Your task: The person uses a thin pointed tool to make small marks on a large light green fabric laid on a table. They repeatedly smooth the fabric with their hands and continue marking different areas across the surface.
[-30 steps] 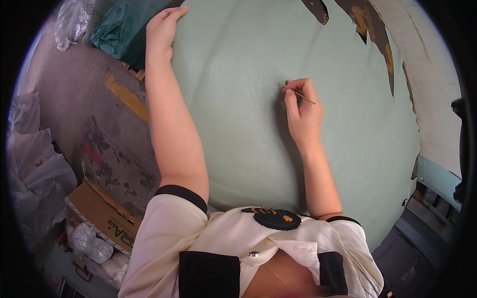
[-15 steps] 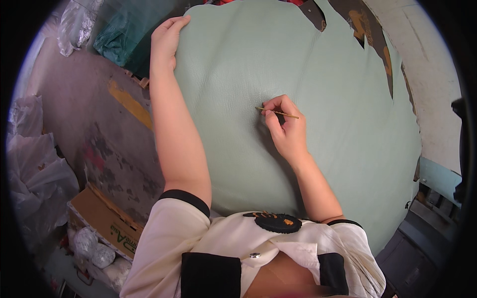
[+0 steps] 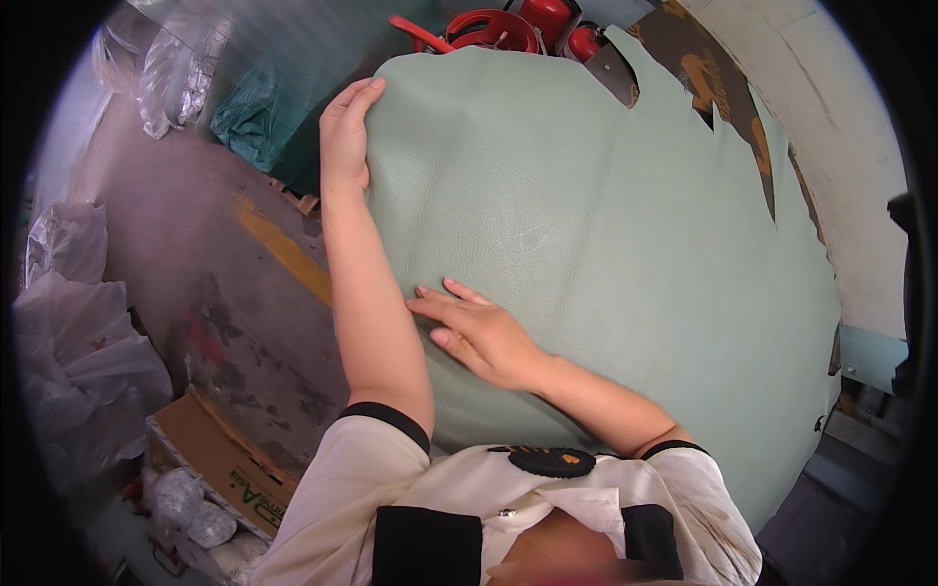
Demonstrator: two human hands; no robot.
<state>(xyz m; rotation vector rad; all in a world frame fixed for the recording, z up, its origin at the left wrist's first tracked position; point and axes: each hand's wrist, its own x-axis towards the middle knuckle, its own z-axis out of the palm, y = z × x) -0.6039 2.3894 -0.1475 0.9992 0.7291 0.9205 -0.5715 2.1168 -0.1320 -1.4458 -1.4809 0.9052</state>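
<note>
A large pale green leather hide (image 3: pixel 606 273) spreads in front of me, with a fine grain and faint creases. At its far left edge my left hand (image 3: pixel 347 137) is closed around the rim, fingertips over the border. My right hand (image 3: pixel 481 337) rests on or just above the near left part of the hide, its fingers and thumb apart, pointing left toward my left forearm. Faint pale scratch-like lines (image 3: pixel 535 236) show near the middle of the leather. The thin stick is out of sight; whether it lies under the right palm cannot be seen.
Red fire extinguishers (image 3: pixel 549 21) stand beyond the far edge. Dark brown patterned sheeting (image 3: pixel 718 73) shows through the hide's ragged far right border. At left are a worn floor (image 3: pixel 186 215), crumpled clear plastic (image 3: pixel 83 342), a green bag (image 3: pixel 246 117) and a cardboard box (image 3: pixel 220 454).
My right hand has moved left and nearer to me, its pinch on the thin stick has opened, and the stick no longer shows. The view has shifted, revealing more of the red extinguishers.
</note>
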